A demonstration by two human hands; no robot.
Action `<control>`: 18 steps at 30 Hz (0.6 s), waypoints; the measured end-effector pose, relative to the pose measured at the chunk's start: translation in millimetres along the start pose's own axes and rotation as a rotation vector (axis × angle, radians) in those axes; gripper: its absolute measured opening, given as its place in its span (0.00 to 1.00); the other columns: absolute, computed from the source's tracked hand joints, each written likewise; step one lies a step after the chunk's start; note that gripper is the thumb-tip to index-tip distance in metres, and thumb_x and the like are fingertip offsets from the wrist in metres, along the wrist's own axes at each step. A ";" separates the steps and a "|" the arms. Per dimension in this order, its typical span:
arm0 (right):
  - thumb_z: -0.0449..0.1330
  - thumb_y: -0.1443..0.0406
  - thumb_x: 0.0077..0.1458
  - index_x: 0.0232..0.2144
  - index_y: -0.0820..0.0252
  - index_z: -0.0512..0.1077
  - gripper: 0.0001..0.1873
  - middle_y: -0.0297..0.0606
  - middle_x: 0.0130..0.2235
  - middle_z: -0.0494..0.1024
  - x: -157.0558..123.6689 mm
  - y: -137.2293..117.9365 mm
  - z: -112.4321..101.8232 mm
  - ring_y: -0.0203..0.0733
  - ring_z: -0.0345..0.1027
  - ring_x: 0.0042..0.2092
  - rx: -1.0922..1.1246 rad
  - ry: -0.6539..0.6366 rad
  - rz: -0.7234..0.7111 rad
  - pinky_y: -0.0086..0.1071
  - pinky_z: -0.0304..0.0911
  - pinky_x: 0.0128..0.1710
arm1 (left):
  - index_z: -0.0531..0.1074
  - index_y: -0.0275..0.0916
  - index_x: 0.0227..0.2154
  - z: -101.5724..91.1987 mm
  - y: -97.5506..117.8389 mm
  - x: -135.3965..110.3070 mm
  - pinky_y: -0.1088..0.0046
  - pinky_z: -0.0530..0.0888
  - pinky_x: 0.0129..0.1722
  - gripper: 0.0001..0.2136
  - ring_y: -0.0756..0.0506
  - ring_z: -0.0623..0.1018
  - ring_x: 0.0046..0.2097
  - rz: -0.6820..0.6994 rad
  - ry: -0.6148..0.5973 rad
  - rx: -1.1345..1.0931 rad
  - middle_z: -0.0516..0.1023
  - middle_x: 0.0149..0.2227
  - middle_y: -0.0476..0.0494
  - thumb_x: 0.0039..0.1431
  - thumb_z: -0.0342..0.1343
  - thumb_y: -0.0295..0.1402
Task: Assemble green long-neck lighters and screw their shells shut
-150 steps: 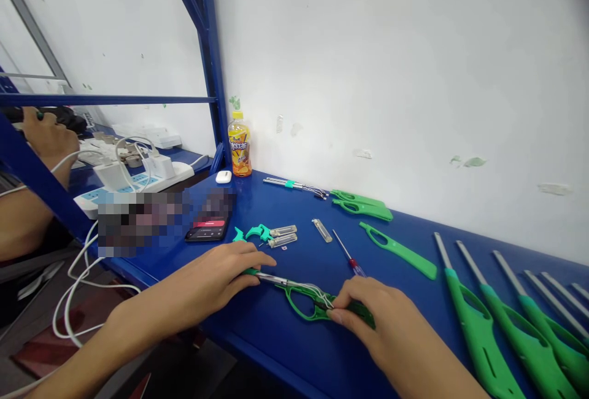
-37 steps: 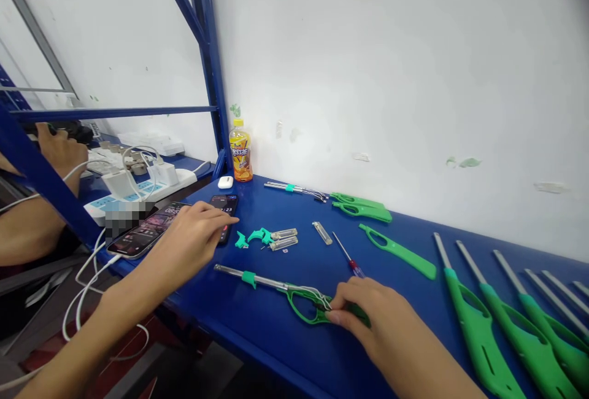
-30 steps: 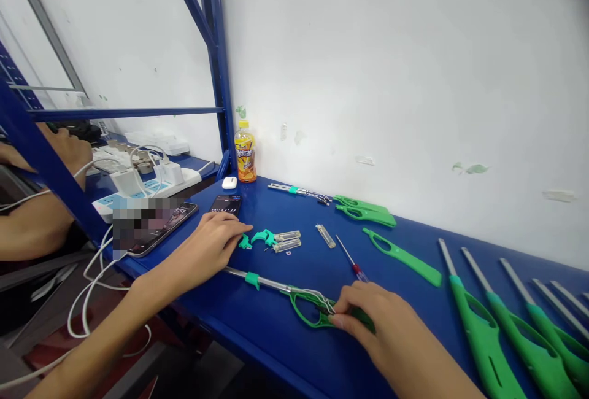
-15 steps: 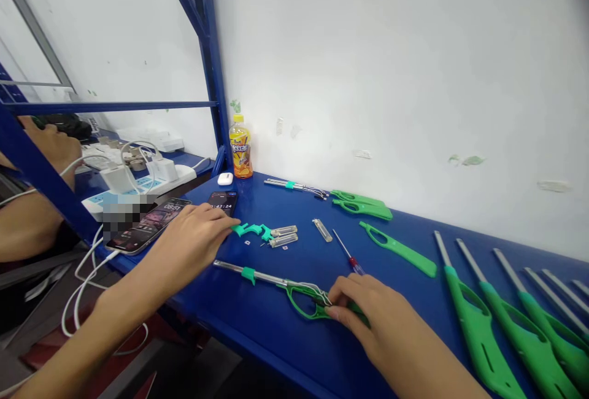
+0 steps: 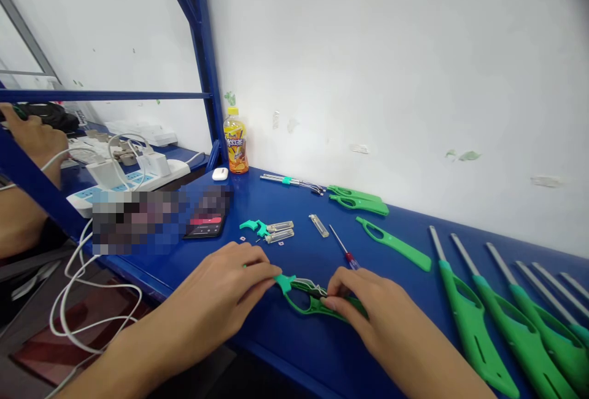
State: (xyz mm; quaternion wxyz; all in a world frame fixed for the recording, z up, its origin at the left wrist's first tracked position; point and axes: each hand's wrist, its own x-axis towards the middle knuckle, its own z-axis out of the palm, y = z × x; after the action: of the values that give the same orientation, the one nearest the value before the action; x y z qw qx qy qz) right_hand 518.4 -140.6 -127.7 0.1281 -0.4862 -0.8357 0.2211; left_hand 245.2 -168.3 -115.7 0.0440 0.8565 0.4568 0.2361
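A half-built green long-nose lighter [image 5: 307, 299] lies open on the blue bench [image 5: 285, 337], its wires showing in the handle. My left hand [image 5: 225, 282] lies over its metal tube, fingertips pinching a small teal piece [image 5: 283, 282] at the front of the green handle. My right hand [image 5: 363, 301] is closed on the rear of the handle, fingertips at the wires. Loose teal triggers [image 5: 252, 226] and small clear fuel cells [image 5: 280, 232] lie just beyond.
A red-handled screwdriver [image 5: 343, 248], spare green handle halves [image 5: 393, 244] and a tube [image 5: 294, 182] lie farther back. Finished green lighters [image 5: 478, 319] line the right. A phone [image 5: 205, 227], earbud case [image 5: 220, 173], drink bottle [image 5: 235, 141] and power strip [image 5: 124, 181] sit left. Another person's hand [image 5: 32, 135] shows far left.
My left hand picked a teal piece from beside the phone and came back to the lighter, now covering its tube. My right hand stayed on the handle.
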 end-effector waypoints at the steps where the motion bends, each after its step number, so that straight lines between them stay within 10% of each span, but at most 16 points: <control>1: 0.59 0.67 0.72 0.38 0.50 0.72 0.07 0.31 0.39 0.78 -0.2 0.1 0.1 0.46 0.73 0.40 0.002 0.012 -0.009 0.39 0.59 0.40 | 0.80 0.44 0.49 2.2 2.8 0.2 0.62 0.74 0.45 0.11 0.41 0.80 0.43 0.010 -0.022 0.008 0.82 0.43 0.46 0.76 0.53 0.28; 18: 0.69 0.72 0.62 0.34 0.52 0.72 0.12 0.26 0.32 0.79 2.6 0.7 2.1 0.44 0.77 0.34 -0.163 0.234 -0.241 0.36 0.59 0.34 | 0.75 0.48 0.54 26.7 8.0 0.1 0.60 0.69 0.46 0.15 0.42 0.78 0.43 0.023 -0.095 -0.018 0.77 0.47 0.48 0.75 0.49 0.23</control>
State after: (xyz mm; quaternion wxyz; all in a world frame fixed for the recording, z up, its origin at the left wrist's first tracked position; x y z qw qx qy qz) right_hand 516.8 -138.5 -129.9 0.2100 -0.4137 -0.8824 0.0778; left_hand 263.2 -169.2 -136.9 0.0708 0.8716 0.4420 0.1997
